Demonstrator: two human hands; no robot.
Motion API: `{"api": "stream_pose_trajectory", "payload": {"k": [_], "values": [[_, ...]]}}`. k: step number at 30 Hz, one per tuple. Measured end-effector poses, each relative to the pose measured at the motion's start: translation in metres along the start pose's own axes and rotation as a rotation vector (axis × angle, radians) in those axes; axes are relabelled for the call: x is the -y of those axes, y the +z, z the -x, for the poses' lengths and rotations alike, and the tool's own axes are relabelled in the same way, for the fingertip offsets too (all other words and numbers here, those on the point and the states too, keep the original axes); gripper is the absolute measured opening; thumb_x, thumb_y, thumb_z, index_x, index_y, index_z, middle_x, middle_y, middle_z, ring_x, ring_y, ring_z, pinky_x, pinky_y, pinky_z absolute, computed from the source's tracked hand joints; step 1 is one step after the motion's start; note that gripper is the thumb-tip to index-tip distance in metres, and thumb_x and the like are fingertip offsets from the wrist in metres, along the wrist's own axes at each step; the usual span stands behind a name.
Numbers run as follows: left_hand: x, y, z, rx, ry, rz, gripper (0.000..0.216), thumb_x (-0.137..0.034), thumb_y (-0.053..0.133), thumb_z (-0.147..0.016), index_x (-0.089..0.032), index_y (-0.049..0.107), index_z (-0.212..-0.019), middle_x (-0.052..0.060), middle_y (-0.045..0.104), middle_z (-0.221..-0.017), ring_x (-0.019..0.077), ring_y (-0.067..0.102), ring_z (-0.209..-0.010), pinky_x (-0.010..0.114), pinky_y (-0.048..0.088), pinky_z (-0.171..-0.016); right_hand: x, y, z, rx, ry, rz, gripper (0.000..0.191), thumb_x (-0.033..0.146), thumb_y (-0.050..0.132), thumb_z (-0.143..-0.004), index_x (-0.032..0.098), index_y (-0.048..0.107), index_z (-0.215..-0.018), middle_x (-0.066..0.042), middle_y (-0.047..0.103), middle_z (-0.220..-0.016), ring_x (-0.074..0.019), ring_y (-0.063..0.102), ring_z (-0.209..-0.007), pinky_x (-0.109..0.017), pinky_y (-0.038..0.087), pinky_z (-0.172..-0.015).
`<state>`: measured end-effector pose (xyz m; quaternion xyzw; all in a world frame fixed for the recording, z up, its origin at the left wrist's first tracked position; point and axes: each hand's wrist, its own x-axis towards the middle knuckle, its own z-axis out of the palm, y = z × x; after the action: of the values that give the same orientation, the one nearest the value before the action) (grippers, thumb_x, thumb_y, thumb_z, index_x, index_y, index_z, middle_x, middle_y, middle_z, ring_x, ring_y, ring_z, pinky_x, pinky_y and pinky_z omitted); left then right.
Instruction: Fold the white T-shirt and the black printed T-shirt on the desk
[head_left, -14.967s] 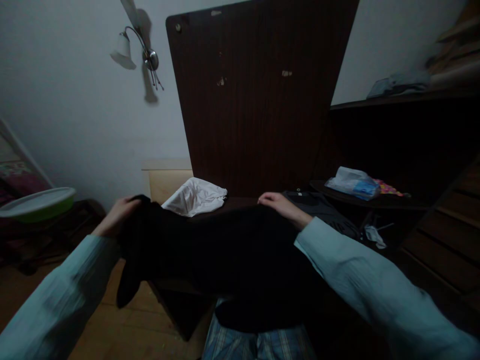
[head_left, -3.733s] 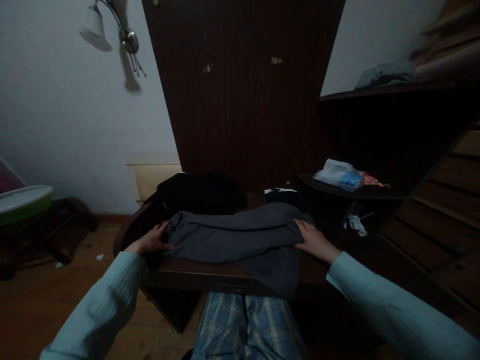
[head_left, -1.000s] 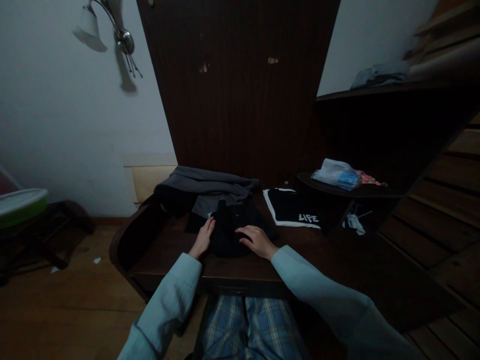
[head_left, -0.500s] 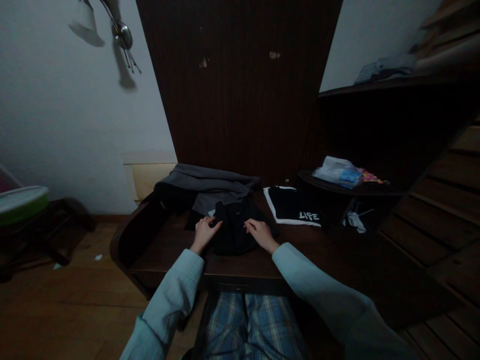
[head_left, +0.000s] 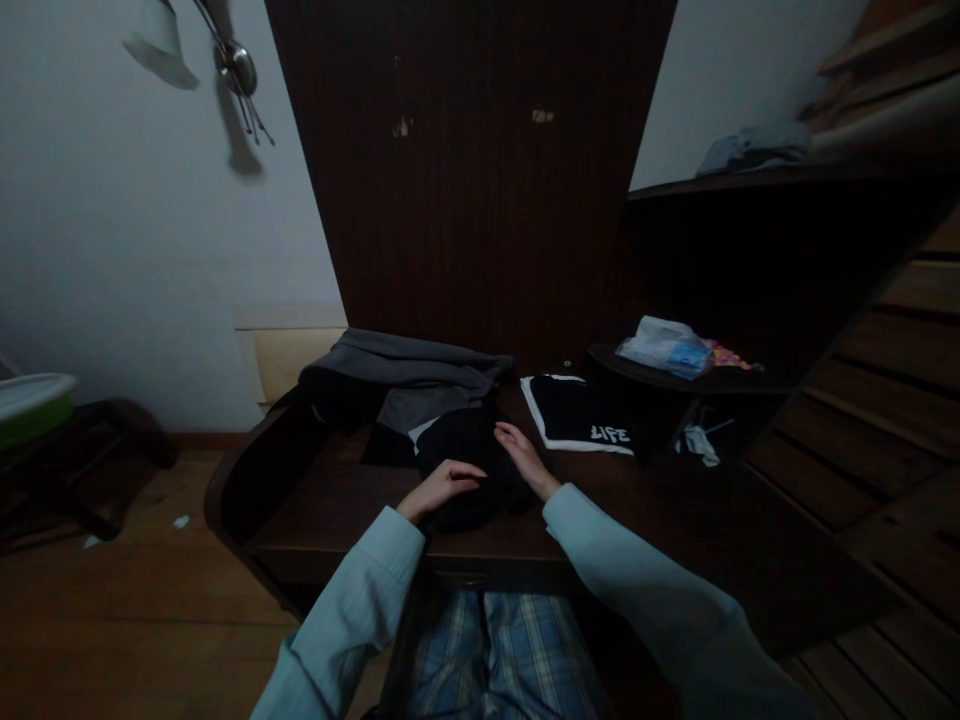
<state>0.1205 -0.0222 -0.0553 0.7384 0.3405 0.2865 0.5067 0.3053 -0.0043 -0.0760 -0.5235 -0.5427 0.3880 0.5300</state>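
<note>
My left hand [head_left: 439, 488] and right hand [head_left: 525, 462] are both at the black garment [head_left: 459, 440], which lies bunched on the bench [head_left: 330, 505] beneath and between them. My left fingers lie close together, pointing across towards the right hand; my right fingers are likewise together, stretched away from me. A narrow gap separates the two sets. Whether either pinches the fabric I cannot tell; dark cloth and low light hide the contact.

Near edge: the garment stops just short of the bench's front edge, below my fingers. Far side: a grey garment [head_left: 409, 357] is heaped beyond my left fingers, reaching back to the dark panel [head_left: 465, 210], so room that way is restricted. Left side: a stretch of bench top runs from my left hand to the raised, rounded side edge. Right side: a strip of wood separates my right fingers from a folded black-and-white garment [head_left: 574, 415] with white lettering. Beyond that, farther right, the rounded rim of a low shelf [head_left: 641, 377] carries a plastic packet [head_left: 664, 347].
</note>
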Motion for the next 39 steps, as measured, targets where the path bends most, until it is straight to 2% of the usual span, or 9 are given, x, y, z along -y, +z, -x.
{"api": "stream_pose_trajectory", "payload": {"k": [3,7,12,16,24,27,32,35,39], "values": [[-0.005,0.000,0.006,0.051,-0.043,0.060,0.021,-0.018,0.055,-0.064,-0.016,0.071,-0.078,0.003,0.071,-0.081,0.0203,0.062,-0.084,0.031,0.046,-0.081,-0.004,0.003,-0.002,0.009,-0.036,0.054,0.047,0.033,0.067,-0.058,0.020,0.055,-0.102,-0.007,0.064,-0.095,-0.0195,0.059,-0.090,-0.031,0.046,-0.077],[-0.010,-0.002,0.006,-0.040,0.053,-0.024,0.029,-0.019,0.042,-0.074,-0.014,0.069,-0.080,0.005,0.070,-0.085,0.0200,0.061,-0.089,0.032,0.043,-0.086,-0.003,0.003,-0.002,0.083,-0.102,0.134,0.018,0.020,0.059,-0.056,0.018,0.059,-0.074,-0.001,0.064,-0.074,-0.0170,0.058,-0.072,-0.031,0.045,-0.070],[0.002,-0.012,-0.005,-0.290,0.192,-0.475,0.030,-0.030,0.050,-0.076,-0.017,0.062,-0.100,0.008,0.063,-0.108,0.0219,0.054,-0.104,0.037,0.037,-0.095,0.009,-0.012,0.006,0.103,0.032,-0.115,0.007,0.025,0.045,-0.056,0.019,0.049,-0.054,0.003,0.053,-0.051,-0.0127,0.047,-0.052,-0.024,0.038,-0.051],[0.007,-0.020,-0.006,-0.227,0.137,-0.795,0.045,-0.040,0.065,-0.066,-0.019,0.057,-0.105,0.011,0.051,-0.124,0.0271,0.046,-0.114,0.042,0.035,-0.097,0.017,-0.039,0.025,0.073,0.164,-0.288,0.010,0.028,0.044,-0.053,0.019,0.049,-0.054,0.003,0.050,-0.048,-0.0128,0.045,-0.048,-0.025,0.036,-0.049],[-0.017,-0.009,-0.003,-0.265,-0.012,-0.915,0.006,-0.023,0.047,-0.080,-0.018,0.051,-0.079,0.006,0.061,-0.074,0.0205,0.059,-0.074,0.031,0.042,-0.070,0.016,-0.123,0.059,-0.239,0.268,-0.339,0.008,0.027,0.043,-0.051,0.021,0.048,-0.053,-0.002,0.056,-0.052,-0.0211,0.055,-0.059,-0.035,0.045,-0.064],[-0.025,-0.029,0.001,-0.438,-0.016,-0.621,0.010,-0.027,0.044,-0.080,-0.020,0.046,-0.074,-0.002,0.053,-0.063,0.0137,0.053,-0.059,0.024,0.040,-0.058,0.015,-0.159,0.058,-0.386,0.183,-0.281,0.012,0.029,0.044,-0.051,0.021,0.050,-0.057,-0.003,0.059,-0.060,-0.0223,0.056,-0.066,-0.035,0.045,-0.069],[-0.014,-0.088,0.033,-0.977,-0.106,-0.164,0.013,-0.030,0.047,-0.073,-0.019,0.043,-0.068,-0.007,0.038,-0.055,0.0078,0.039,-0.047,0.018,0.032,-0.046,-0.001,-0.200,0.054,-0.675,0.105,-0.093,0.015,0.032,0.048,-0.052,0.020,0.052,-0.060,0.000,0.055,-0.056,-0.0187,0.054,-0.063,-0.032,0.045,-0.066],[0.006,-0.110,0.060,-1.172,-0.233,-0.065,0.008,-0.026,0.044,-0.071,-0.019,0.043,-0.075,-0.007,0.039,-0.056,0.0086,0.040,-0.046,0.020,0.036,-0.046,-0.017,-0.203,0.055,-0.616,0.090,-0.023,0.019,0.033,0.052,-0.053,0.020,0.057,-0.066,0.000,0.059,-0.059,-0.0201,0.057,-0.067,-0.033,0.047,-0.067],[0.016,-0.111,0.077,-1.359,-0.038,-0.343,0.017,-0.019,0.047,-0.068,-0.019,0.046,-0.085,0.001,0.052,-0.081,0.0147,0.054,-0.077,0.030,0.045,-0.073,-0.033,-0.196,0.055,-0.459,0.067,0.038,0.024,0.032,0.055,-0.056,0.019,0.062,-0.075,-0.001,0.066,-0.065,-0.0226,0.062,-0.074,-0.035,0.049,-0.070]]}}
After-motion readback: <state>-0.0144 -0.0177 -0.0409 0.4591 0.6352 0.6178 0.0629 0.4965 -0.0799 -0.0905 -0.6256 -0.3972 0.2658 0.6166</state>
